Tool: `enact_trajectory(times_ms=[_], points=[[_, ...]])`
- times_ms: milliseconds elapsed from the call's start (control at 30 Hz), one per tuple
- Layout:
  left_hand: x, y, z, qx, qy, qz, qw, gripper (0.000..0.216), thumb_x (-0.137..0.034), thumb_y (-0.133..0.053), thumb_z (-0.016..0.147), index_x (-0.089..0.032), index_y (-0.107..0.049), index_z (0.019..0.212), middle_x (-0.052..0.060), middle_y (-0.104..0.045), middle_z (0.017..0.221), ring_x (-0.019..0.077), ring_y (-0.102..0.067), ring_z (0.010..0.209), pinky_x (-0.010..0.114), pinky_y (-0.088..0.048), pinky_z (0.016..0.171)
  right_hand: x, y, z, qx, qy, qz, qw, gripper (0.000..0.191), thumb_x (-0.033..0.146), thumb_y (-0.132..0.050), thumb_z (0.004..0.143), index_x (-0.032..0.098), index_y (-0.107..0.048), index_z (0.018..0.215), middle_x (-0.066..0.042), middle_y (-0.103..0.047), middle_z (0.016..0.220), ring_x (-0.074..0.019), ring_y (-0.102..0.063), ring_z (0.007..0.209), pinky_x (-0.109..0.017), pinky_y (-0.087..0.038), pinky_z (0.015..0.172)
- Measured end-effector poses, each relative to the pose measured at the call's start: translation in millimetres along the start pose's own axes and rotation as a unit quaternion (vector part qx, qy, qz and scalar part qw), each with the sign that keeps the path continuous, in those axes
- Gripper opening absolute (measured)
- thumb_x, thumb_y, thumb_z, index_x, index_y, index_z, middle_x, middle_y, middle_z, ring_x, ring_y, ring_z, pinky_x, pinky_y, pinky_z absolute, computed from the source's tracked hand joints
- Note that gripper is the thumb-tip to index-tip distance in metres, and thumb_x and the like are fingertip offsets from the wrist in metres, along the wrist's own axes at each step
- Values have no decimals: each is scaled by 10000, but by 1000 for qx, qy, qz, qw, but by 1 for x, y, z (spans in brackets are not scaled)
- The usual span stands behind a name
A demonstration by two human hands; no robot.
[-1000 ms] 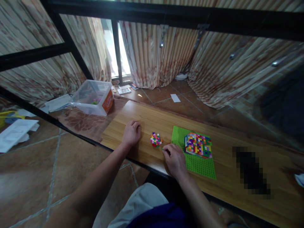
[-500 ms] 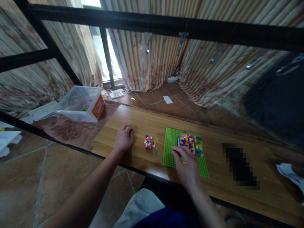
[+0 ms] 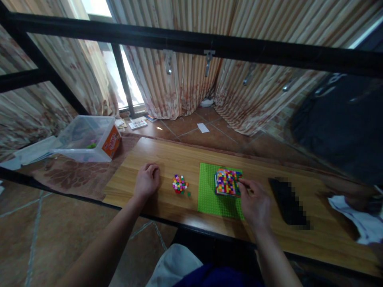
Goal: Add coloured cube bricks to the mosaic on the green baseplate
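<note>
Item: multicoloured rectangular block of small studded plastic bricks (image 3: pixel 226 181), on a bright green square-studded plastic baseplate (image 3: pixel 206 199), itself on a wood-grain counter (image 3: pixel 167 155). Studs up; edges roughly parallel to the baseplate's; long axis uncertain, right end partly covered by fingers.

Right hand (image 3: pixel 256 201): at the block's right edge. Grip: thumb and index finger drawn close; whether a brick is pinched between, cannot tell.

Left hand (image 3: pixel 147 179): resting on the counter, loosely curled; contents of grip, if any, cannot be told.

Loose stock: 1 heap of mixed-colour small plastic bricks (image 3: pixel 179 184), between left hand and baseplate; 1 small green brick (image 3: pixel 189 194) just beside it.

Step in hand, as judged: seating or adjusting a brick at the block's right edge. Next move, as judged: calls for lining up with the studs, then a light downward press
</note>
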State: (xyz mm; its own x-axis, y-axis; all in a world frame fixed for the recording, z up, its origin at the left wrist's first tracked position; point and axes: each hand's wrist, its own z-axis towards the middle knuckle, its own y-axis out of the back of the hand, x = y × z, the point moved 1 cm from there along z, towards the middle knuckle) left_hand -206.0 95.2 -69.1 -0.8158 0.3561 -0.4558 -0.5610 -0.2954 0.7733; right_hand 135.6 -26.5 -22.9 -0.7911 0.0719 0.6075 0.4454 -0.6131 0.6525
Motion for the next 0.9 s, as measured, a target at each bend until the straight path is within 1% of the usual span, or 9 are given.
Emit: enact_trajectory(times_ms=[100,267,500,700,900], points=[[0,0,0,1,0,-3,1000,201,-257,-465,876,-180,-650,877,95,-652,955,233,-604,932,369,-498,872,-1,-10,1,-16,1,6,1000,303,407,-518,869,170,-704,899,-90,-692,892,-215,-627,837,-359,-475,793],[-1,0,0,0,2,-6,1000,196,-257,-469,868,-182,-650,876,95,-650,942,234,-605,921,369,-499,865,-5,-20,0,-41,-11,1,999,309,447,-564,840,177,-714,844,-79,-702,821,-216,-619,784,-356,-471,768],[-1,0,0,-2,9,-16,1000,185,-253,-483,856,-189,-655,878,94,-648,958,233,-607,928,372,-497,872,-4,-20,-3,-38,8,-7,999,298,424,-560,846,175,-725,847,-87,-716,835,-217,-616,795,-350,-459,773],[1,-3,0,-1,11,-11,1000,190,-249,-477,867,-189,-656,894,94,-650,972,232,-607,944,372,-496,887,-6,-12,-2,-38,-38,3,999,311,410,-532,845,166,-721,884,-87,-708,825,-208,-599,743,-343,-458,732],[0,-3,-1,-3,13,3,1000,186,-248,-479,873,-190,-654,900,86,-653,980,234,-603,957,371,-492,898,-7,-14,4,-30,-93,20,995,326,433,-553,810,159,-718,873,-97,-707,852,-206,-595,723,-348,-458,716]])
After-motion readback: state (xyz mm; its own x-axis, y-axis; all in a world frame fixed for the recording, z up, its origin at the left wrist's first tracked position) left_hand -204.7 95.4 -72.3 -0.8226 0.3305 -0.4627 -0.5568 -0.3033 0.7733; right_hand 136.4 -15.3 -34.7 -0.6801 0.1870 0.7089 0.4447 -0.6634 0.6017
